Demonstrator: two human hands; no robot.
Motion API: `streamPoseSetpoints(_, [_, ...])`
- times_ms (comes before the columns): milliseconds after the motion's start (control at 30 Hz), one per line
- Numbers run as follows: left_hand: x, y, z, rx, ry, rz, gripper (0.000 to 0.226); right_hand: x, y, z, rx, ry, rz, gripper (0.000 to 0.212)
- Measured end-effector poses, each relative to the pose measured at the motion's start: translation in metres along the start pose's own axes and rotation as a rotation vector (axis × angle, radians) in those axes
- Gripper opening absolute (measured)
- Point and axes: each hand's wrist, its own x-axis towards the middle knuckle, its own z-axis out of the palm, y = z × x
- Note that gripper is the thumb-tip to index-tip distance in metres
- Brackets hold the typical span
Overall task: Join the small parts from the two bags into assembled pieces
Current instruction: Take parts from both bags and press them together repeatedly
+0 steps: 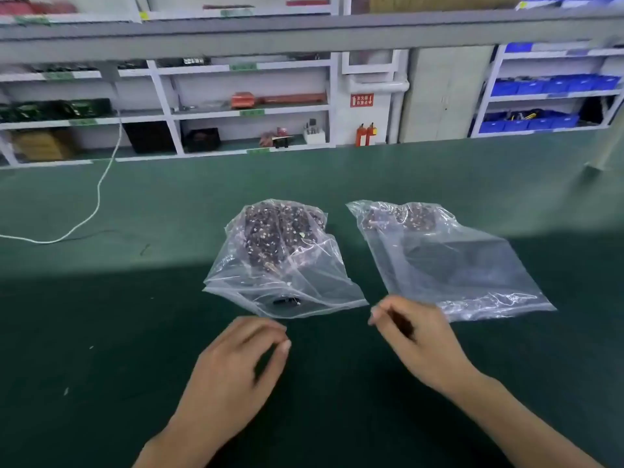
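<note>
Two clear plastic bags of small dark parts lie side by side on the green surface, left bag (282, 261) fuller, right bag (449, 261) mostly flat. My left hand (233, 373) and right hand (418, 339) hover just before their mouths, grip loosely curled; whether either pinches a part, can't tell. Risk: tugging a bag mouth carelessly spills tiny parts across the surface.

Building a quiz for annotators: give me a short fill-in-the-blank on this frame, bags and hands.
1. There are ___ clear plastic bags on the green mat.
2. The fuller bag lies nearer the ___ hand.
3. One dark part lies near that bag's ___ end.
4. The white cable lies on the person's ___ side.

Missing words: two; left; near; left
</note>
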Motion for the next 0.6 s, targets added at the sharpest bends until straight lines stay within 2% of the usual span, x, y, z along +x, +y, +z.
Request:
streamPoseSetpoints(133, [0.029, -0.004, 0.024, 0.121, -0.084, 0.057, 0.022, 0.03, 0.005, 0.019, -0.081, 0.026, 0.005, 0.028])
streamPoseSetpoints(333, [0.057, -0.013, 0.042, 0.2, -0.096, -0.082, 0.021, 0.046, 0.018, 0.044, -0.042, 0.067, -0.035, 0.025])
streamPoseSetpoints(500, [0.078, -0.021, 0.055, 0.304, -0.229, -0.151, 0.027, 0.054, 0.02, 0.056, -0.05, 0.065, -0.08, 0.023])
streamPoseSetpoints(600, [0.083, -0.026, 0.062, 0.331, -0.246, -0.207, 0.032, 0.055, 0.021, 0.057, -0.098, 0.038, -0.111, 0.017])
